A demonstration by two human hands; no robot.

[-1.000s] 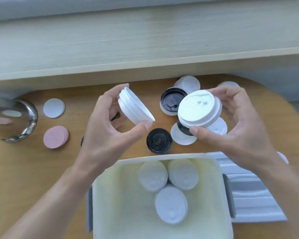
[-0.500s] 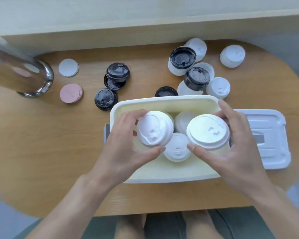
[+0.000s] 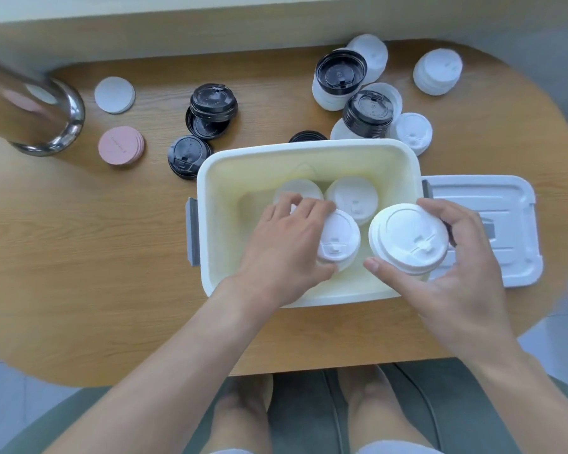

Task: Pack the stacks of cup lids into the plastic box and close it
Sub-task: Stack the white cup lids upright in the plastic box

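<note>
At the left of the frame, black lid stacks [image 3: 213, 103] wait on the bench [image 3: 79, 240], well apart from both hands. In the centre, the plastic box [image 3: 207, 178] stands open, holding 2 white stacks at its far end. The left hand [image 3: 286, 244] reaches down inside, fingers curled over a white lid stack [image 3: 340, 239] low in the box. Just right of it, the right hand [image 3: 453, 276] grips a wider lid stack [image 3: 409, 239] between thumb and fingers, upright, above the box's lower-right corner; that free corner lies directly beneath. The box lid [image 3: 505, 198] lies flat at centre right, nearer the right hand.
</note>
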